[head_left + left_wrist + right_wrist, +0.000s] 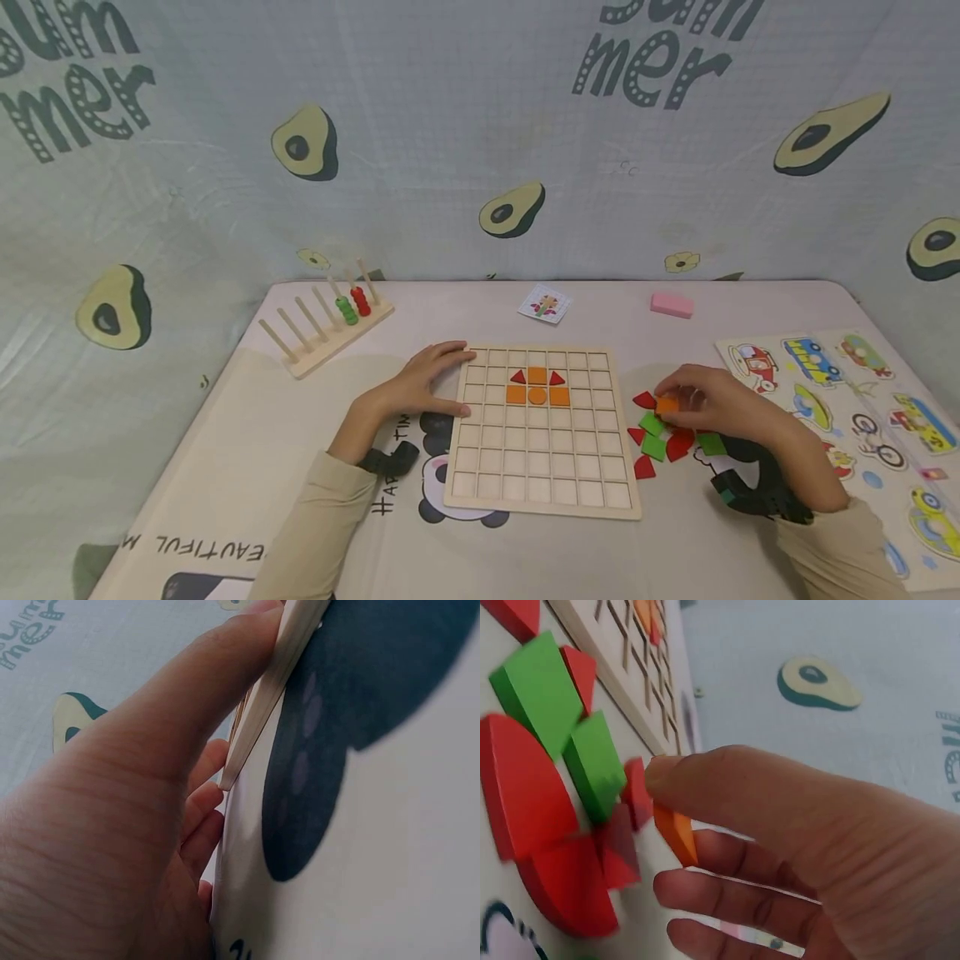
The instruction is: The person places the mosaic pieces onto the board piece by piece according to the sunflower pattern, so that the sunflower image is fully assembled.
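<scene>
A square wooden grid board [543,509] lies in front of me, with orange squares, an orange disc [537,396] and two red triangles set in its upper cells. My left hand [415,386] rests against the board's left edge, thumb and fingers spread along it near the far corner. To the right of the board, my right hand [708,404] pinches an orange square block [676,834] between thumb and fingers. Beneath and around that hand lie green squares [653,447], red triangles [636,435] and red quarter-round blocks [680,444], some partly hidden by it.
A pattern card [545,305] lies beyond the board, and a pink block [672,305] sits farther right. At the back left stands a peg rack [341,337] with green and red beads. A vehicle picture board [832,392] covers the right side, partly under my right arm.
</scene>
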`<state>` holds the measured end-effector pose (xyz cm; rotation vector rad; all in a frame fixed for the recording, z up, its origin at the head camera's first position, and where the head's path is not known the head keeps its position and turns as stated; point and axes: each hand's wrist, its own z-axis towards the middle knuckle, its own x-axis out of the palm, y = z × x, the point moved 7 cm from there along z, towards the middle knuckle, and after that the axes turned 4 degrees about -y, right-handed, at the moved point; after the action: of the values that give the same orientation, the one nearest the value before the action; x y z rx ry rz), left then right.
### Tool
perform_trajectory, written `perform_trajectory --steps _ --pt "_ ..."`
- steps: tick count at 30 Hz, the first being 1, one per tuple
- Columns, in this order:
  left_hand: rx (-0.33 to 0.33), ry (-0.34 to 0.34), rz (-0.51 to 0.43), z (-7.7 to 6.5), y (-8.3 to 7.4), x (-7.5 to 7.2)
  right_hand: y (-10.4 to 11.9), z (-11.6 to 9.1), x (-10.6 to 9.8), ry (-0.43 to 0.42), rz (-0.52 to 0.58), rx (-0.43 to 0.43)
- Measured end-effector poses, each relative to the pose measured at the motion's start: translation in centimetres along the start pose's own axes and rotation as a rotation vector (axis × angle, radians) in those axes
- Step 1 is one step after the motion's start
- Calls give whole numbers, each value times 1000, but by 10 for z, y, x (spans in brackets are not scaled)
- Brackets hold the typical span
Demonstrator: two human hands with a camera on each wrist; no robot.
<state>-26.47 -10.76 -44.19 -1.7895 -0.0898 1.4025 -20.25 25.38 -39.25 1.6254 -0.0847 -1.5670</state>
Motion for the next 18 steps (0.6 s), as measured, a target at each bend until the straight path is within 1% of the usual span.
perform_trajectory --steps 4,7,9,12,15,18 --pt "2 3 -6 0 0 1 9 8 9 1 15 -108" --pt "1 3 -7 0 0 2 16 13 16 15 25 -142" --pt "2 2 -4 0 0 2 19 16 20 38 29 -122" --pt "4 4 3 -1 -1 1 21 20 27 82 37 -70" --pt "3 6 8 -1 -1 1 24 24 32 118 40 -52" --pt "-3 5 13 -1 -1 0 28 29 36 139 16 -43"
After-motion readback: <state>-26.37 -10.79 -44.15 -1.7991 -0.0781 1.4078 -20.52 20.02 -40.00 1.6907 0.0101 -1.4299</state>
